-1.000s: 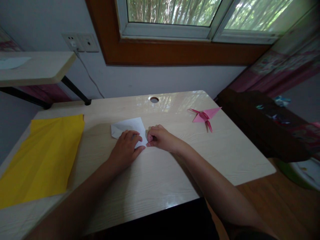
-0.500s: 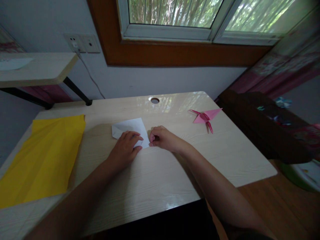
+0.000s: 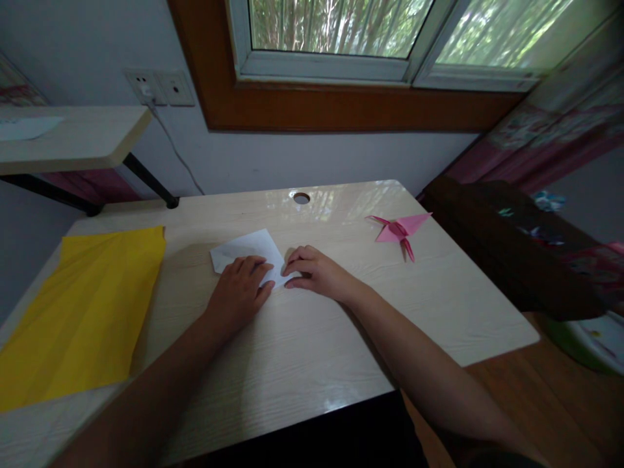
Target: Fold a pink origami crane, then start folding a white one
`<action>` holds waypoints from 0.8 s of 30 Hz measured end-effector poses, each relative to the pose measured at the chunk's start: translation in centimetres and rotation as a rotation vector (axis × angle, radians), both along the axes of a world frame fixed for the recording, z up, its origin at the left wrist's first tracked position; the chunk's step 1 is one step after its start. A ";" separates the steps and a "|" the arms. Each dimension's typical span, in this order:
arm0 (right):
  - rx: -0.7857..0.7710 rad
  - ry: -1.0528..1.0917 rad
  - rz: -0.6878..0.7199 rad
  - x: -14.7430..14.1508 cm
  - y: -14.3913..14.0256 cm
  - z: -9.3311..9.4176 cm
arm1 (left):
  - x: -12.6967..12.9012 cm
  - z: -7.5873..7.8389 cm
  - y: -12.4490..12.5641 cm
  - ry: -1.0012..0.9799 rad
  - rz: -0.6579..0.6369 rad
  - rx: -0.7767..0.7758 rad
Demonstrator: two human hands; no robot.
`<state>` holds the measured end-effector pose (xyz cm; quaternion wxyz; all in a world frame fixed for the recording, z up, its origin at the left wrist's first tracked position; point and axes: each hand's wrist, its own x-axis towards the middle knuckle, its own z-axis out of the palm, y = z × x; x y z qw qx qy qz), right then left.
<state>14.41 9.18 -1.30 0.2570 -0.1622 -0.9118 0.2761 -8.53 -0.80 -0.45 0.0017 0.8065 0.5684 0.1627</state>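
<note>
A folded sheet of white paper (image 3: 253, 244) lies on the table, its left end pointed. My left hand (image 3: 238, 285) rests on the paper's lower part, fingers slightly bent and thumb apart, with the palm side hidden. My right hand (image 3: 314, 274) is at the paper's right corner. Its thumb and bent fingers are on either side of that corner, and a bit of white shows between them. The exact contact of the fingertips is too small to make out.
A large yellow sheet (image 3: 92, 312) lies on the left of the table (image 3: 302, 364). At the right is a pink folded-paper figure (image 3: 400, 229). A round hole (image 3: 301, 198) is near the back edge, and a raised shelf (image 3: 73, 136) stands at the back left.
The white paper has turned slightly and shifted left. My right hand has moved a little left with it, its fingers less curled than before. My left hand stays on the paper.
</note>
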 end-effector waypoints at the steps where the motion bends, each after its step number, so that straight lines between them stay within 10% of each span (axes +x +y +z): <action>1: 0.025 -0.005 -0.004 -0.2 -0.1 0.0 | 0.0 0.0 0.0 -0.003 -0.003 -0.001; 24: 0.466 -0.286 -0.155 0.0 -0.9 1.3 | -0.3 0.0 -0.2 -0.258 -0.012 0.020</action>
